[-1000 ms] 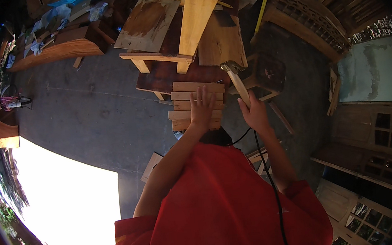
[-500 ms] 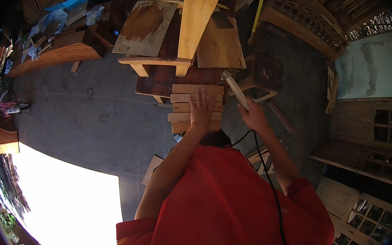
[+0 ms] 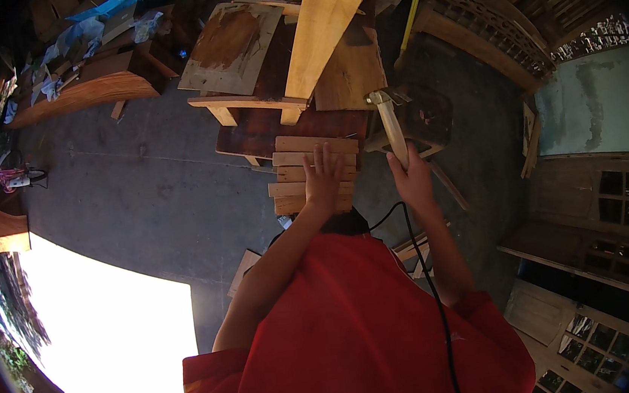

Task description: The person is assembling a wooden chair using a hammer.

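Head view: left hand [image 3: 322, 190] spreads fingers [image 3: 318, 164] across wooden slats [image 3: 291, 189]; right hand [image 3: 413, 179], right of the slats, grips a hammer [image 3: 393, 128].

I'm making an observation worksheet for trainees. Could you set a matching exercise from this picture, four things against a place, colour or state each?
Things:
1. Hammer
2. Wooden slats
3. Shirt
4. Large panel at the right

Places, colours, states:
A. Pale blue-green, with a darker stain
B. Beneath the spread left grip
C. Red
D. Held by its handle in the right grip

Right pairs: 1-D, 2-B, 3-C, 4-A
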Demonstrator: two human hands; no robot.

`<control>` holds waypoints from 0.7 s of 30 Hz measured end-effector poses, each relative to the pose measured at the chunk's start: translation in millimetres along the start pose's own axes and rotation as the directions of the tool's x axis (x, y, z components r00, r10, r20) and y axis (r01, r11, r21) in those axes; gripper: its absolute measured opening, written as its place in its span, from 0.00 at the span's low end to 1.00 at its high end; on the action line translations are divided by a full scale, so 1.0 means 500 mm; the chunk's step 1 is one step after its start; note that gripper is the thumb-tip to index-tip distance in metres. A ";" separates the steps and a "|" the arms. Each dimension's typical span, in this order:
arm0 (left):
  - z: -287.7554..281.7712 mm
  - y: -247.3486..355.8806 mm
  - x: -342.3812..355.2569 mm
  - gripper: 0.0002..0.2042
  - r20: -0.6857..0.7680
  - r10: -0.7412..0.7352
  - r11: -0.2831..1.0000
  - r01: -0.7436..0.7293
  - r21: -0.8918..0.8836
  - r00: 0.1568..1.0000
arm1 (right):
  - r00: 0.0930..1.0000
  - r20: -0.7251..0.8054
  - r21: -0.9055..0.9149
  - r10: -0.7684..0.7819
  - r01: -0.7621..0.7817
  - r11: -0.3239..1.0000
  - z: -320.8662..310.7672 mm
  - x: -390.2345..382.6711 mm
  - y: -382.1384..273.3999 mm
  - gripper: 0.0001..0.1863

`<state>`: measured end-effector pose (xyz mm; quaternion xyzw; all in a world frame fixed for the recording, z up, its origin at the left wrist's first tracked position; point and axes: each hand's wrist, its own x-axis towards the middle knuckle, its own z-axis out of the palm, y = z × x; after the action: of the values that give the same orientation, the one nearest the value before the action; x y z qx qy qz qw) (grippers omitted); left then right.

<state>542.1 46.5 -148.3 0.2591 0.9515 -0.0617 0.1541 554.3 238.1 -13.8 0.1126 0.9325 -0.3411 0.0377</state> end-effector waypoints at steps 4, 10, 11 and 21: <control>-0.021 0.000 -0.001 0.48 0.020 0.006 1.000 -0.007 0.007 1.000 | 0.999 -0.019 0.032 -0.029 0.030 0.999 0.025 -0.003 0.052 0.20; -0.010 -0.001 -0.002 0.48 0.067 0.004 1.000 -0.004 -0.001 0.998 | 1.000 -0.001 0.031 0.000 0.000 1.000 0.025 0.001 0.036 0.21; -0.012 0.001 0.003 0.48 0.046 -0.007 1.000 0.007 0.013 0.999 | 1.000 -0.001 0.032 0.002 -0.002 0.999 0.025 0.000 0.036 0.21; -0.002 0.005 0.005 0.49 0.011 -0.025 1.000 0.025 0.011 1.000 | 0.998 0.029 0.045 0.061 -0.062 0.997 0.023 0.000 0.055 0.21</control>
<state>541.0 50.0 -148.4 0.2477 0.9535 -0.0701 0.1570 560.7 251.1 -40.0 0.1374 0.9199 -0.3626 0.0583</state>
